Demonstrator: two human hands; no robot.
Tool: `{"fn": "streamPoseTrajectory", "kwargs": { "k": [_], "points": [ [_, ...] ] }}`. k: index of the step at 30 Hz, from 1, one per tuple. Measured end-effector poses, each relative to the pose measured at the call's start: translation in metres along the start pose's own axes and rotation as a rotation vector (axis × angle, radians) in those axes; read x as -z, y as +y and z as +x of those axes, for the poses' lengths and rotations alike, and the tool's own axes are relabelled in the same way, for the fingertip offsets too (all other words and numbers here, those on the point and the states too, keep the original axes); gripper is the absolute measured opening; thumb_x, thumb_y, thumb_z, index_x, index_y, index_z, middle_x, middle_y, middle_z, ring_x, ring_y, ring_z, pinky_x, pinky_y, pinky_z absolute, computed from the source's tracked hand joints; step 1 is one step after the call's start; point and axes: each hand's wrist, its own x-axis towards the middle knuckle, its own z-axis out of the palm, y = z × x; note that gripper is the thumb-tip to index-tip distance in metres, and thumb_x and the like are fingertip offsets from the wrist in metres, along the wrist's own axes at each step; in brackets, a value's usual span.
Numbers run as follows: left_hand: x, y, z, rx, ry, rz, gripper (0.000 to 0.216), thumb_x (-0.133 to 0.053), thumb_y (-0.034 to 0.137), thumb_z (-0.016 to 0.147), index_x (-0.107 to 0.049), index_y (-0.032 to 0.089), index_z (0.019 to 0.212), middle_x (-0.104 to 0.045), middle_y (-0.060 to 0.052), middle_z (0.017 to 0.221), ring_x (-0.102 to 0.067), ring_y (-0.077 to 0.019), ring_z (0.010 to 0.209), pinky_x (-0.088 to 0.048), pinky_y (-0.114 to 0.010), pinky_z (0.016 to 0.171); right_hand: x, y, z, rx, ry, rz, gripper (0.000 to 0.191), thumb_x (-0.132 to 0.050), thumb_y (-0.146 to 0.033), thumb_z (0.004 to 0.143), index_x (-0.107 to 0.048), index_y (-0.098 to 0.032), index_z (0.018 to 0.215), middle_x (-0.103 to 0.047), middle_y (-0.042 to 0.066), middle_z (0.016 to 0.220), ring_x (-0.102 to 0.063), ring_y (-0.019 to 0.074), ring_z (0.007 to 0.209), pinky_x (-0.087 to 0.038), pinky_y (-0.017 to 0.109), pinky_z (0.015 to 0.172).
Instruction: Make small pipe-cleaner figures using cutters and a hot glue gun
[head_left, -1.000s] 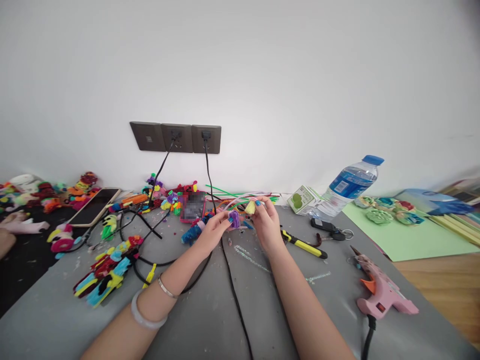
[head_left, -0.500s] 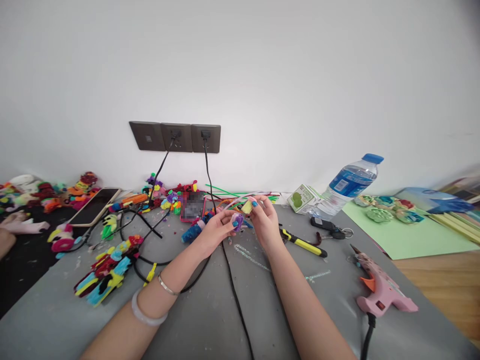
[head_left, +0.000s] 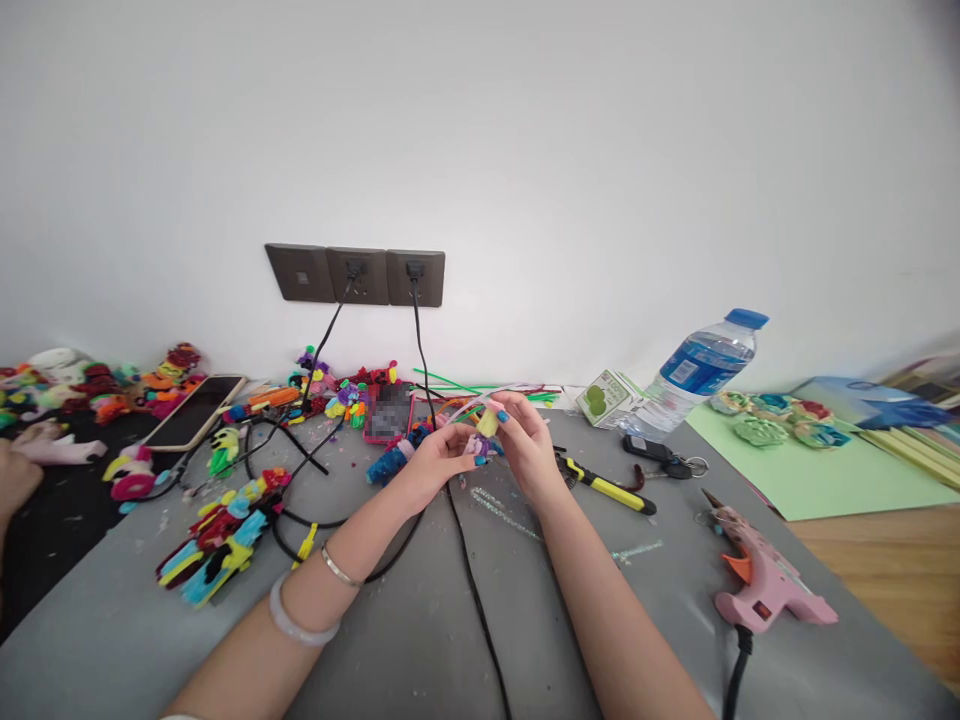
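Note:
Both hands meet above the middle of the grey mat (head_left: 420,640). My left hand (head_left: 435,462) is closed, pinching a small purple fuzzy craft piece (head_left: 474,445) between thumb and fingers. My right hand (head_left: 525,445) is closed too, its fingertips pinching a small pale yellow piece (head_left: 489,422) just above the purple one; the two pieces touch or nearly touch. A pale pink pipe cleaner (head_left: 472,398) curves away from the pieces toward the wall. Bracelets sit on my left wrist.
Around lie a pink glue gun (head_left: 761,583), yellow-handled pliers (head_left: 604,488), keys (head_left: 664,455), a water bottle (head_left: 694,370), a small green carton (head_left: 604,396), two phones (head_left: 191,410), black cables (head_left: 300,470), piles of colourful pipe-cleaner crafts (head_left: 217,535), green paper (head_left: 825,470). Another person's hand (head_left: 15,475) at far left.
My right hand has brought the yellow piece down and left onto the purple piece. The left hand turned slightly, thumb closing over the purple piece. The view shifted a little.

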Motion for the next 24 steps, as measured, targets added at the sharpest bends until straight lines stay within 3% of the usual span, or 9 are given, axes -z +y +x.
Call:
{"fn": "streamPoseTrajectory", "kwargs": {
  "k": [8,10,13,16,18,21,24],
  "points": [
    [-0.001,-0.001,0.001,-0.027,0.026,0.006,0.043,-0.089,0.026,0.058,-0.068,0.015,0.094,-0.065,0.0,0.087,-0.058,-0.0117,0.081,-0.043,-0.023,0.077,0.005,-0.005,0.007,-0.088,0.172,-0.035,0.022,-0.064,-0.036,0.072,-0.062,-0.024,0.09,-0.064,-0.001,0.078,-0.055,0.0154,0.067,-0.043,0.027,0.062],
    [-0.002,0.0,0.0,-0.011,0.036,-0.006,0.043,-0.089,0.031,0.058,-0.069,0.014,0.092,-0.065,0.0,0.084,-0.056,-0.0102,0.075,-0.043,-0.023,0.073,0.01,-0.008,0.007,-0.153,0.125,-0.129,0.02,-0.062,-0.035,0.071,-0.062,-0.023,0.086,-0.064,-0.002,0.072,-0.052,0.0146,0.063,-0.041,0.026,0.059],
    [-0.003,0.004,0.0,0.042,0.045,-0.048,0.041,-0.087,0.036,0.062,-0.068,0.013,0.089,-0.062,0.001,0.077,-0.053,-0.0071,0.064,-0.043,-0.022,0.064,0.02,-0.015,0.002,-0.224,-0.057,-0.398,0.011,-0.058,-0.028,0.07,-0.062,-0.021,0.078,-0.065,-0.002,0.068,-0.05,0.0137,0.059,-0.039,0.025,0.057],
    [-0.001,0.006,0.001,0.083,0.089,-0.127,0.04,-0.086,0.033,0.065,-0.065,0.014,0.093,-0.066,0.0,0.077,-0.059,-0.0085,0.065,-0.047,-0.022,0.064,0.027,-0.02,-0.011,-0.237,-0.204,-0.687,0.006,-0.057,-0.017,0.068,-0.063,-0.02,0.07,-0.065,-0.001,0.066,-0.051,0.0142,0.059,-0.039,0.026,0.058],
    [0.0,0.007,0.001,0.086,0.113,-0.176,0.039,-0.084,0.029,0.07,-0.062,0.016,0.099,-0.068,0.0,0.078,-0.064,-0.01,0.067,-0.052,-0.024,0.067,0.028,-0.024,-0.022,-0.211,-0.227,-0.822,0.01,-0.057,-0.014,0.069,-0.065,-0.02,0.07,-0.065,0.0,0.068,-0.053,0.0151,0.06,-0.04,0.027,0.06],
    [0.0,0.008,0.0,0.105,0.122,-0.188,0.037,-0.08,0.025,0.074,-0.059,0.017,0.103,-0.067,0.001,0.073,-0.066,-0.0108,0.066,-0.055,-0.025,0.067,0.026,-0.038,-0.042,-0.097,-0.151,-0.883,0.016,-0.06,-0.017,0.071,-0.071,-0.023,0.079,-0.068,0.002,0.078,-0.056,0.0174,0.067,-0.043,0.03,0.065],
    [0.001,0.008,0.0,0.112,0.112,-0.177,0.038,-0.08,0.024,0.075,-0.057,0.017,0.104,-0.068,0.001,0.074,-0.068,-0.0116,0.066,-0.056,-0.025,0.067,0.035,-0.064,-0.068,0.0,0.008,-0.875,0.029,-0.058,-0.021,0.072,-0.073,-0.025,0.096,-0.071,0.005,0.097,-0.062,0.0208,0.082,-0.047,0.032,0.071]
  ]
}}
